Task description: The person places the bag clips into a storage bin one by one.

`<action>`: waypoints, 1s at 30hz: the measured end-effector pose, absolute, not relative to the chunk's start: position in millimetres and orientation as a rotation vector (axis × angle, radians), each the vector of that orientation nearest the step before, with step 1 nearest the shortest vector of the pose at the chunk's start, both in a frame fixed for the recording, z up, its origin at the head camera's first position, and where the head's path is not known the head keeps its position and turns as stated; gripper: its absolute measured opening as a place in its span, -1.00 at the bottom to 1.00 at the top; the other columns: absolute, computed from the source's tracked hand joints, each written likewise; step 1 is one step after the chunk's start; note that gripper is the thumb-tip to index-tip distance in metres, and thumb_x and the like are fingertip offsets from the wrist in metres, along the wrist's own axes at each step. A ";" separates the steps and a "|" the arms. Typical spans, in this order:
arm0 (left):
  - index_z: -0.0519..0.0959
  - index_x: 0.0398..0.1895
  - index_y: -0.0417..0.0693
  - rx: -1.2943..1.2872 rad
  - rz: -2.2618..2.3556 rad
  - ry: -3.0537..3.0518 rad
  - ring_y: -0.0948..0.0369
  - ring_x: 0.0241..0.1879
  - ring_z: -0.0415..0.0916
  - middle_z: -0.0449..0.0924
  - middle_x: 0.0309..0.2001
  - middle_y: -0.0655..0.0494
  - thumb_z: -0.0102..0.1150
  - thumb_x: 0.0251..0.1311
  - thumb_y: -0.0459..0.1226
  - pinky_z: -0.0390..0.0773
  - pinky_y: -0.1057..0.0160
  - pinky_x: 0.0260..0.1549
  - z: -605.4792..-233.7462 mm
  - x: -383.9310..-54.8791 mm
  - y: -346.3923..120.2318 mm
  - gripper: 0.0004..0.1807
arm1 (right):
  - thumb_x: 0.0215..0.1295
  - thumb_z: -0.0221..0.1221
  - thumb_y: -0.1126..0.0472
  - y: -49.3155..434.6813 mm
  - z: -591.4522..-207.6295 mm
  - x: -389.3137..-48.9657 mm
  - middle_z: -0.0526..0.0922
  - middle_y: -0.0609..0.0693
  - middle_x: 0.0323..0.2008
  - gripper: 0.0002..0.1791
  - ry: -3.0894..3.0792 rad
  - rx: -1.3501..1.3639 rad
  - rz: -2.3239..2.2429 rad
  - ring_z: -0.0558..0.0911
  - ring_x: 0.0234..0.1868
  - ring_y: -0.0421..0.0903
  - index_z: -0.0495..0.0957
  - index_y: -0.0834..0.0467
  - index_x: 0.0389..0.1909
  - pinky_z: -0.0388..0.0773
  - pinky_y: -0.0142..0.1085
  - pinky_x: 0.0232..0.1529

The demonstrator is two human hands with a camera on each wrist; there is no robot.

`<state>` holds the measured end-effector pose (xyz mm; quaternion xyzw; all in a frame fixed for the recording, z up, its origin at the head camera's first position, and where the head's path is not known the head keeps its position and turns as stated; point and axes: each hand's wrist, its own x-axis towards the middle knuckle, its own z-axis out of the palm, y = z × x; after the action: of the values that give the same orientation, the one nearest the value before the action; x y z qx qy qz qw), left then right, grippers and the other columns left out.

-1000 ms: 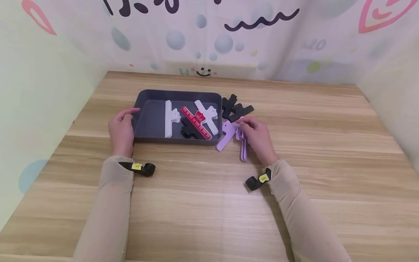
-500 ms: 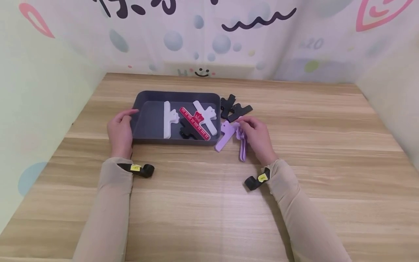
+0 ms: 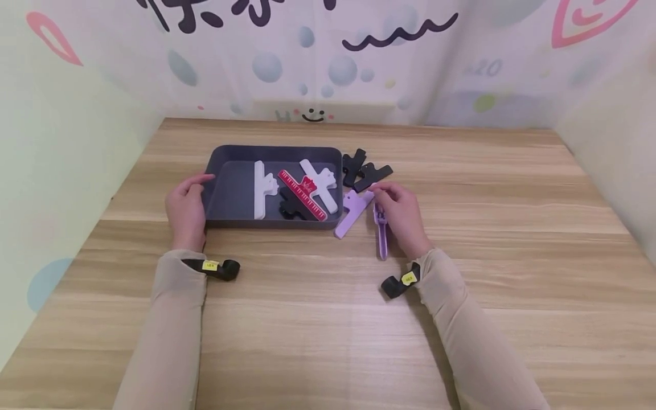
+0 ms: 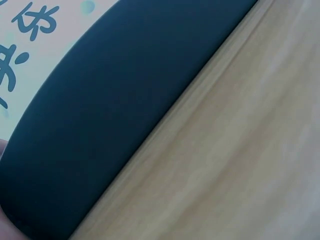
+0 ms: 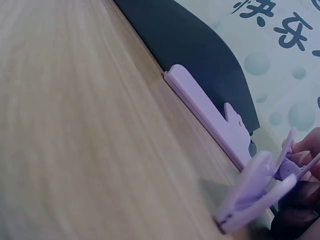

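My left hand (image 3: 185,215) grips the left side of a dark grey tray (image 3: 225,223), with a finger over its rim. In the left wrist view, fingertips show at the edge of the tray wall (image 4: 115,100). My right hand (image 3: 405,216) pinches a light purple clip (image 3: 382,242) just right of the tray. The right wrist view shows this held clip (image 5: 255,195) standing on edge, its handle end at the fingers. A second purple clip (image 3: 353,212) lies flat against the tray's right front corner.
Inside the tray are two white clips (image 3: 259,191), a red clip (image 3: 302,195) with piano-key markings and a black clip (image 3: 292,205) partly beneath it. Two more black clips (image 3: 373,175) lie beyond my right hand. A printed backdrop (image 3: 230,80) stands behind the wooden table (image 3: 307,319).
The purple clip in my right hand has turned a little and now shows more edge-on. My left hand keeps its hold on the tray. The head view has shifted slightly.
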<state>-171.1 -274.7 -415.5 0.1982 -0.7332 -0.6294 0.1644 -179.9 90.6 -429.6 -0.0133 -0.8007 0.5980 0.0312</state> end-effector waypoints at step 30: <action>0.60 -0.10 0.02 0.574 -1.808 -2.073 0.38 0.16 0.16 0.36 0.16 0.17 -0.23 0.29 -0.29 0.04 0.40 0.18 -419.1 -173.1 -276.3 -0.66 | 0.22 0.05 0.12 88.0 -430.4 -179.5 0.52 0.02 -0.41 -0.77 -2.470 0.000 1.825 0.45 -0.37 -0.13 0.58 0.10 -0.19 0.39 -0.34 -0.38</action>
<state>-173.1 -276.3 -419.1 0.2015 -0.7275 -0.6347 0.1650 -179.5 88.0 -430.4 0.0001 -0.8038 0.5938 0.0353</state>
